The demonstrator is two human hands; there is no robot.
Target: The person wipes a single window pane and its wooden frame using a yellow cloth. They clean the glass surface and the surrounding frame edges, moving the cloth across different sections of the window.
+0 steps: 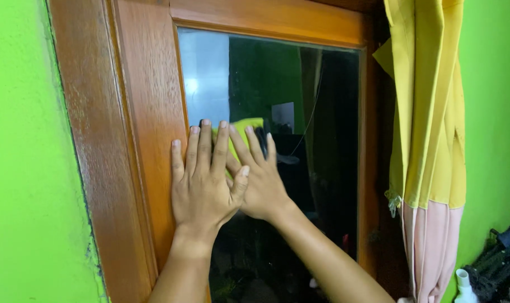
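Note:
My right hand point(263, 185) lies flat on the dark window glass point(316, 146) and presses a yellow cloth point(249, 124) against it. Only the cloth's top edge shows above the fingertips. My left hand point(201, 185) is spread flat beside it, with its thumb lying over the back of my right hand. Its fingers reach across the inner edge of the wooden window frame point(145, 112) onto the glass. The left hand holds nothing.
A bright green wall point(25, 168) is left of the frame. A yellow and pink curtain point(429, 129) hangs bunched at the right. A white bottle top point(463, 280) and dark objects point(502, 258) sit low at the right. The glass reflects the room.

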